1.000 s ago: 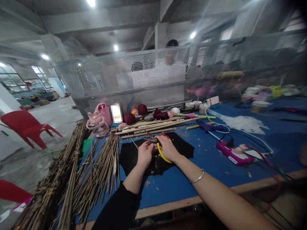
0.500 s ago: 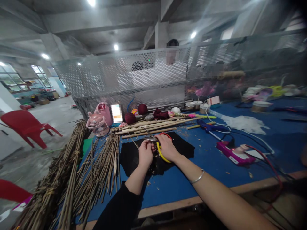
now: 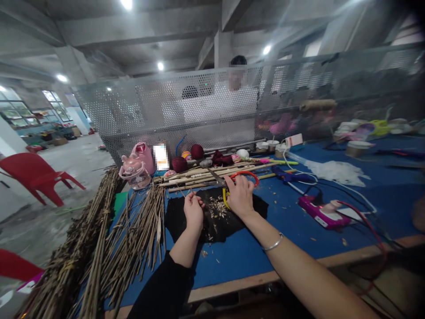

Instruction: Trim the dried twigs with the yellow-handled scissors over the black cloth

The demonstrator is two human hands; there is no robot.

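My right hand [image 3: 239, 196] is wrapped round a pair of scissors [image 3: 217, 177] with one red and one yellow handle. The blades point up and to the left, over the light sticks. Left of it, my left hand [image 3: 194, 211] pinches a thin twig [image 3: 181, 190] between its fingertips, and the twig's far end sticks out up and left. Under both hands lies a black cloth [image 3: 179, 221]. Small pale wood chips [image 3: 217, 208] are scattered on the cloth between the hands.
A heap of thin twigs [image 3: 133, 239] lies left of the cloth, beside rough bundles at the table's left edge. Behind are peeled sticks [image 3: 212, 175], yarn balls [image 3: 179, 164] and a pink jug [image 3: 143, 157]. At right sit a glue gun [image 3: 292, 176] and a purple power strip [image 3: 323, 212].
My hands have moved apart: the scissors went up and right, off the twig, and my left hand shifted slightly left. The pile of wood chips is now uncovered.
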